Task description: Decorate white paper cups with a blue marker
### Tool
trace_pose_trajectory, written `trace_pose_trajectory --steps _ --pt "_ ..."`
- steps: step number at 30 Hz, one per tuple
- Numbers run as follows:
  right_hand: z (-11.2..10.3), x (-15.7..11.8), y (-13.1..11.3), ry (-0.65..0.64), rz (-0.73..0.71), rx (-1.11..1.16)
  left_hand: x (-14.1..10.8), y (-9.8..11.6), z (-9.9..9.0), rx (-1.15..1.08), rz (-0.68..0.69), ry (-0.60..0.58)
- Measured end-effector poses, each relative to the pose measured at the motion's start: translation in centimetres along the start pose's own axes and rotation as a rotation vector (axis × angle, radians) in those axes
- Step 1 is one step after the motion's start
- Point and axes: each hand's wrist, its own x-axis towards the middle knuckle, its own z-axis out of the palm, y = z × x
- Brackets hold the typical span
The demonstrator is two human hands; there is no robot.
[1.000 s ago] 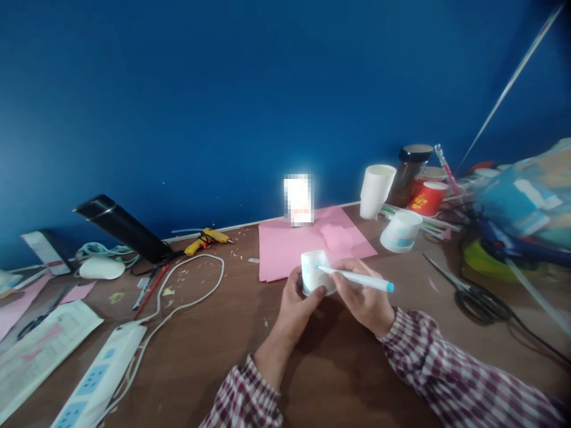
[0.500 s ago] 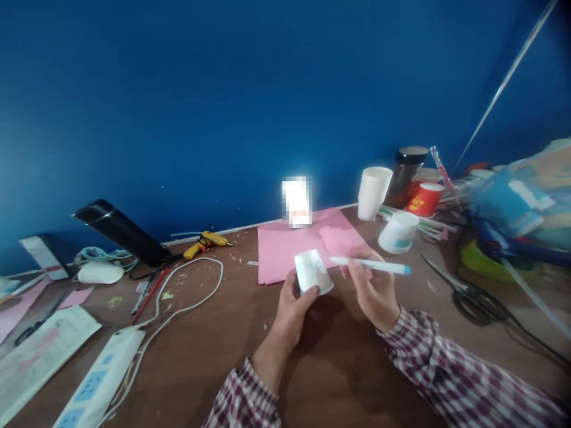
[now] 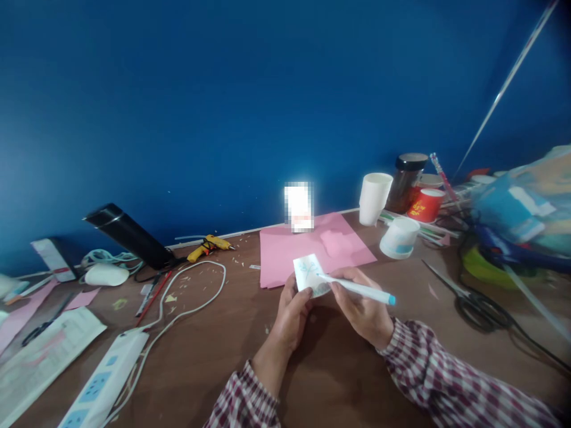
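Note:
My left hand (image 3: 292, 315) is closed round a small white paper cup (image 3: 307, 271), tilted on its side above the table. Light blue branching lines mark the cup's wall. In my right hand (image 3: 363, 312) is a white marker (image 3: 363, 290) with a light blue end, held like a pen. The marker's tip is at the cup's wall; whether it touches I cannot tell. Pink paper sheets (image 3: 279, 255) lie just behind the cup, with a smaller pink piece (image 3: 338, 242) on top.
Right of my hands are an upturned white cup (image 3: 399, 236), a tall white cup (image 3: 373, 199), a red cup (image 3: 427, 205) and black-handled scissors (image 3: 479, 309). A yellow glue gun (image 3: 207, 246), a white cable and a power strip (image 3: 102, 380) lie left. A bright blurred-out object (image 3: 298, 205) stands behind.
My right hand has moved left and slightly down, bringing the marker's tip from beside the cup to its wall. The cup has turned a little, showing more of the blue lines.

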Motion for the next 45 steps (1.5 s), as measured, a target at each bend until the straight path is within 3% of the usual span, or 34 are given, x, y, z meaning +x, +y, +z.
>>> trace_pose_trajectory --steps 9,24,29,45 --pt "0.1 0.2 0.8 0.117 0.102 0.111 -0.2 -0.1 -0.3 0.054 -0.041 -0.054" --pt "0.0 0.2 1.0 0.079 0.159 0.137 0.0 -0.4 -1.0 0.278 -0.001 -0.041" --pt "-0.1 0.4 0.7 0.072 0.155 0.137 0.0 -0.1 -1.0 0.344 -0.008 0.013" --pt "0.0 0.4 0.9 0.069 0.15 0.108 0.0 -0.1 -1.1 0.376 0.013 0.048"
